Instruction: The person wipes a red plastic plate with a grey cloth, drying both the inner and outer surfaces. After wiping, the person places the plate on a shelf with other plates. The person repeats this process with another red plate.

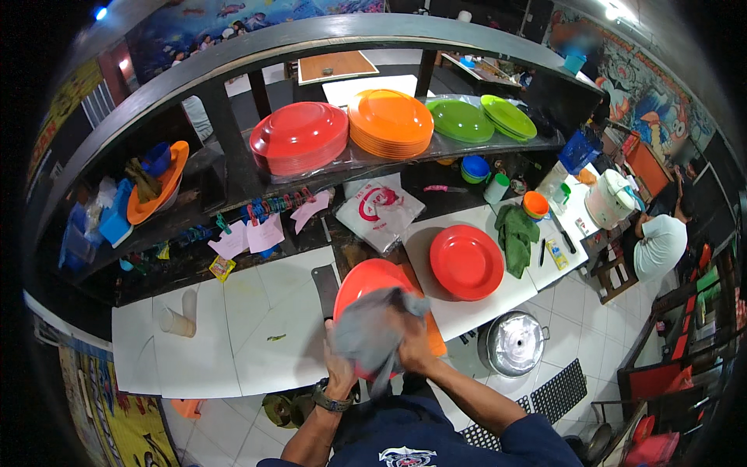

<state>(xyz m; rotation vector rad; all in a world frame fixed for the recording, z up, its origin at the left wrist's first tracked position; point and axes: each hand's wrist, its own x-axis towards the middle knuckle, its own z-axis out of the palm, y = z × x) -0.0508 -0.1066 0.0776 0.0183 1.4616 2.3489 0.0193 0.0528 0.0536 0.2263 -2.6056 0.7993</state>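
Observation:
My left hand grips the near left rim of a red plate, which is tilted in front of my body. With my right hand I hold a grey cloth against the plate's face; cloth and fingers are blurred. The cloth hides much of the plate. To the right, a red plate lies face up on the white tiled counter, apart from my hands. Between the two plates, an orange strip shows beside the counter edge. A cleaver lies just left of the held plate.
On the shelf ahead stand stacks of red plates, orange plates and green plates. A plastic cup lies at left. A green cloth and a knife are at right. A lidded metal pot stands below. A person sits at right.

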